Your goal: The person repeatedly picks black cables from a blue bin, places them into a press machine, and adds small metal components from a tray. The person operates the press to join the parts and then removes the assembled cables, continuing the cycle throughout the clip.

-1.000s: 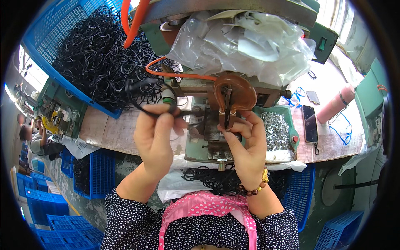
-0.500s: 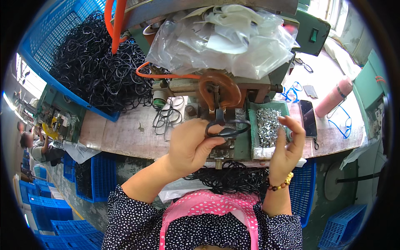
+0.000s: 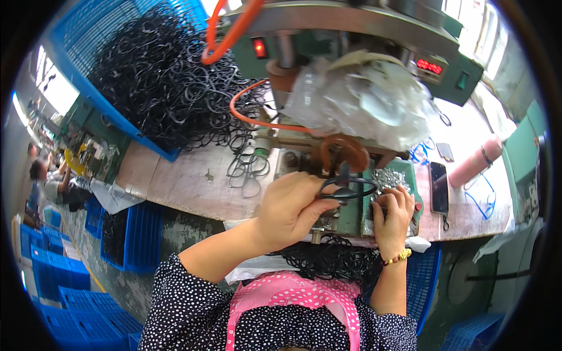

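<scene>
Left hand (image 3: 294, 207) is pinching a black cord loop (image 3: 346, 192) between thumb and fingers; the loop extends to the right, on the near side of the brown guard (image 3: 354, 153). Right hand (image 3: 393, 223) is at the green tray (image 3: 412, 174), fingers curled at the small metal pieces (image 3: 389, 177); whether it grips one cannot be told. Right of the tray, on the bench (image 3: 181, 187): a dark phone (image 3: 438, 188), then a pink bottle (image 3: 475, 162). Far left: a blue basket (image 3: 111, 104) heaped with black cords (image 3: 170, 76).

Our left hand (image 3: 295, 205) holds a black looped cord (image 3: 346, 192) just left of small silvery pieces (image 3: 390, 178) heaped in the green tray (image 3: 410, 175).
</scene>
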A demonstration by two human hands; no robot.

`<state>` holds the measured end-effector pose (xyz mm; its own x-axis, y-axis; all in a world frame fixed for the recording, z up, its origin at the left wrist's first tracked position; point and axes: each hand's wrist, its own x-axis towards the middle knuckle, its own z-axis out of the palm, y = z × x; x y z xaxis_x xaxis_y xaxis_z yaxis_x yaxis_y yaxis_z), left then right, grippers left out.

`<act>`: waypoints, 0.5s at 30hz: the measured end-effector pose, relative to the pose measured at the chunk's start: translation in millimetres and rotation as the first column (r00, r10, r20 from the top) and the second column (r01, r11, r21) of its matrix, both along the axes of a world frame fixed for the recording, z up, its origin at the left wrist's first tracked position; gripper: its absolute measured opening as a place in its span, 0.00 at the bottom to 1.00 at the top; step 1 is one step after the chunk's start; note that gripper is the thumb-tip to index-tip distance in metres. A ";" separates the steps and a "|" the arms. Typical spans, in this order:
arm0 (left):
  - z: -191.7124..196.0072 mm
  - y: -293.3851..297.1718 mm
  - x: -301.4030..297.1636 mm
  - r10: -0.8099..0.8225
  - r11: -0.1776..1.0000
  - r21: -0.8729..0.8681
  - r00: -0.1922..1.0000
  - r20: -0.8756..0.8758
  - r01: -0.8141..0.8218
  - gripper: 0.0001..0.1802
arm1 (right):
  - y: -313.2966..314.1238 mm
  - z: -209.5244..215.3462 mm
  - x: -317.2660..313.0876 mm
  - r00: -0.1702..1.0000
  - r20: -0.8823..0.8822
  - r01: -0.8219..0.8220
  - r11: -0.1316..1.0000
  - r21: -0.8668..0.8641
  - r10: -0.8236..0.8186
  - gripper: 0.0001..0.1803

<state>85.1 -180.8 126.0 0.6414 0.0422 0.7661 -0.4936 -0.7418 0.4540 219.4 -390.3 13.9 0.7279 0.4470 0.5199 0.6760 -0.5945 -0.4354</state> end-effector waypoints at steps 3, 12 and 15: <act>-2.8 -0.4 -5.5 0.033 0.999 -0.011 0.999 0.004 -0.033 0.14 | 3.5 -1.2 1.5 1.000 0.017 0.002 0.997 0.081 -0.003 0.03; -78.9 111.1 -19.0 0.492 0.841 -0.111 0.834 -0.248 -0.530 0.09 | 5.9 -20.9 -3.3 0.985 -0.155 0.135 0.878 0.459 -0.070 0.03; -110.7 149.3 -10.6 0.637 0.711 0.120 0.563 -0.527 -0.693 0.11 | 8.0 -21.8 -3.3 0.989 -0.131 0.117 0.874 0.473 -0.061 0.03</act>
<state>74.5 -31.5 15.3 0.6773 0.6665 0.3115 0.4409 -0.7066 0.5534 216.1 -382.3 -7.9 0.8171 0.0947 0.5687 0.5620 -0.3506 -0.7491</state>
